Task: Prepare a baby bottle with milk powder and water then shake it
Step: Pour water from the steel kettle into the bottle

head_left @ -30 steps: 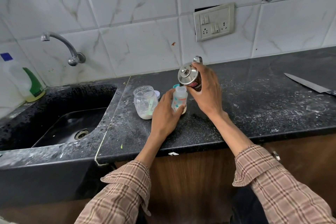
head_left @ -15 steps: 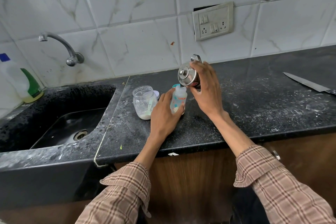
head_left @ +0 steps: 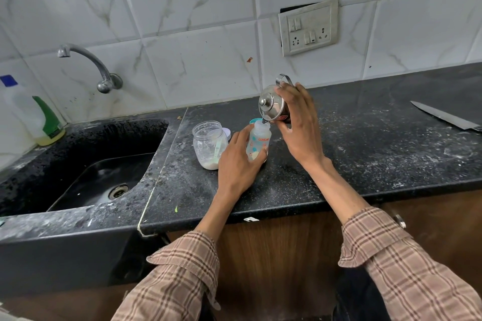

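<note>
On the dark counter point(head_left: 339, 164), left hand point(head_left: 238, 164) wraps one open baby bottle point(head_left: 258, 142), hiding its lower left side; right hand point(head_left: 300, 125) grips one tilted steel kettle point(head_left: 272, 107), spout at bottle mouth, body mostly covered by fingers. One powder jar point(head_left: 208, 144) just left, blue cap behind bottle barely visible, one knife point(head_left: 446, 118) cut off at right edge.

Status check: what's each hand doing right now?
Left hand grips baby bottle. Right hand tips steel kettle over its mouth. Powder jar beside, clear.

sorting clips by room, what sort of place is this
Most likely a home kitchen: a dark stone counter with a built-in sink, a wall tap and a knife.
</note>
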